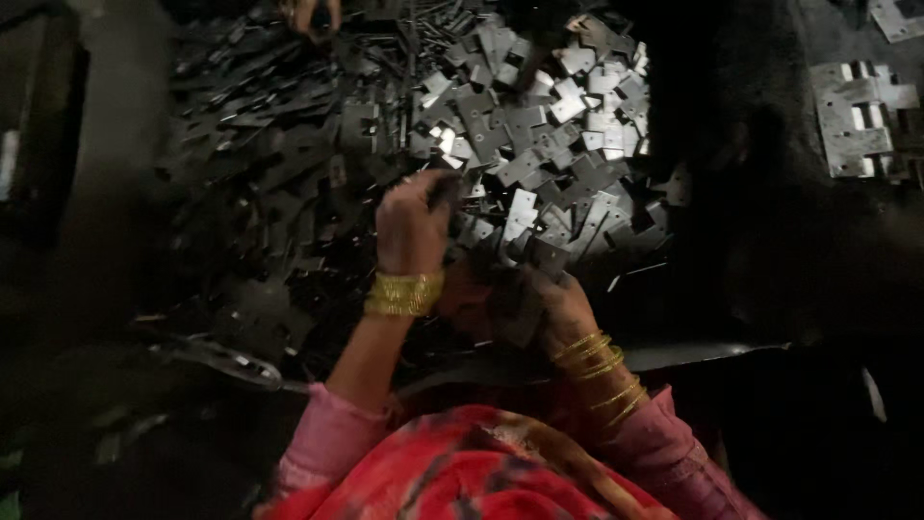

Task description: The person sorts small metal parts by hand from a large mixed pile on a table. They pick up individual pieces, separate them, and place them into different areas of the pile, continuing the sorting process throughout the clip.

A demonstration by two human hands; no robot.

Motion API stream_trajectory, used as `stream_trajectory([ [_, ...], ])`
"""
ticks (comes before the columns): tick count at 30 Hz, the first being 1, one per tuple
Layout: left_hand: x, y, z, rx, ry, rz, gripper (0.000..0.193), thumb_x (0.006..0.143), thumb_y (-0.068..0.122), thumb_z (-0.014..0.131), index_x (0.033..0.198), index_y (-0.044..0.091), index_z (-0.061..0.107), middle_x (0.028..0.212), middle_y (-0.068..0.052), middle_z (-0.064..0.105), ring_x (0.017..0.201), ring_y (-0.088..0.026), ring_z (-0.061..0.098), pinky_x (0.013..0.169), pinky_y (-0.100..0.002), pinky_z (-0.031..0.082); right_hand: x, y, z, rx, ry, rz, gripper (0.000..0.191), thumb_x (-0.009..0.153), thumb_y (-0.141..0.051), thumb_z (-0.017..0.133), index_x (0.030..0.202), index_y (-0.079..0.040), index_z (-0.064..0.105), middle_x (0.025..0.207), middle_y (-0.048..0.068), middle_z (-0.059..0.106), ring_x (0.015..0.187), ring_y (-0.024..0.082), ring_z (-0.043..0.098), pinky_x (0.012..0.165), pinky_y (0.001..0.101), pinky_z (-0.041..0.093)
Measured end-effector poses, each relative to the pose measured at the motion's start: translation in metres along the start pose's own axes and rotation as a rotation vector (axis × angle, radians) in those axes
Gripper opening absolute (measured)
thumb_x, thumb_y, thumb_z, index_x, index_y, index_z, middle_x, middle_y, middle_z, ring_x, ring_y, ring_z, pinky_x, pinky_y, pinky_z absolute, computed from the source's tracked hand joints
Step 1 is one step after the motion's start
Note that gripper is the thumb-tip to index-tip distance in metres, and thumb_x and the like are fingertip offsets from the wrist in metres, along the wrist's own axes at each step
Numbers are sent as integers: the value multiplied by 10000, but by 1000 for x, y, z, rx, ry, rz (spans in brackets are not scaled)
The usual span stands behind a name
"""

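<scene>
Dim workshop floor (115, 250) carries a heap of flat metal plates (539, 144), brightest toward its far right side, darker at the left edge. At the heap's near edge the left hand (414, 226) is raised and closed on a small dark piece (445, 188), pinched at the fingertips, probably lifted clear of the heap to look it over. Lower and nearer the body, the right hand (553, 308) grasps a dark plate (515, 308), held close beside the left wrist. Gold bangles (404, 294) ring both wrists. Perforated strips (857, 116) lie apart at the far right corner.
</scene>
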State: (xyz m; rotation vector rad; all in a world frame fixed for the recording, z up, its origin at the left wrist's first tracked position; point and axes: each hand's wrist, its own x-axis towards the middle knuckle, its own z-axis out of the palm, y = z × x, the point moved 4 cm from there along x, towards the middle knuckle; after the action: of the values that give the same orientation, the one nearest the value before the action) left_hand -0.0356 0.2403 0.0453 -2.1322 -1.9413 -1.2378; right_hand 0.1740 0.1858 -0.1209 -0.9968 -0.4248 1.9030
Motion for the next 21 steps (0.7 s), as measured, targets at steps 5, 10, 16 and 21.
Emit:
stream_trajectory([
  [5,-55,27,-12,-433,-407,-544,265,831,178,797,1080,93,765,972,-96,786,841,-252,785,763,-393,620,-36,-10,67,186,-819,-114,516,1167,-408,547,1419,42,528,1127,171,683,984,274,687,856,398,580],
  [10,-77,40,-28,-81,-50,-44,329,727,231,865,1012,96,770,1091,-183,752,1016,-387,682,856,-451,540,-56,14,71,98,-260,135,346,980,-340,617,1180,-59,642,1055,90,729,903,220,725,767,371,616],
  [16,-115,4,-18,-775,-328,-313,429,961,133,547,1369,25,624,1288,-174,722,1194,-342,722,1024,-435,551,-69,28,79,-117,-118,155,293,936,-185,690,1190,-41,669,1046,80,744,899,219,727,752,368,604],
  [21,-183,1,-50,-500,14,-404,466,991,155,637,1393,-63,547,1328,-276,613,1174,-428,607,942,-451,491,-58,49,89,2,-137,125,282,918,-160,679,1176,-47,651,1070,70,751,927,208,735,793,370,632],
])
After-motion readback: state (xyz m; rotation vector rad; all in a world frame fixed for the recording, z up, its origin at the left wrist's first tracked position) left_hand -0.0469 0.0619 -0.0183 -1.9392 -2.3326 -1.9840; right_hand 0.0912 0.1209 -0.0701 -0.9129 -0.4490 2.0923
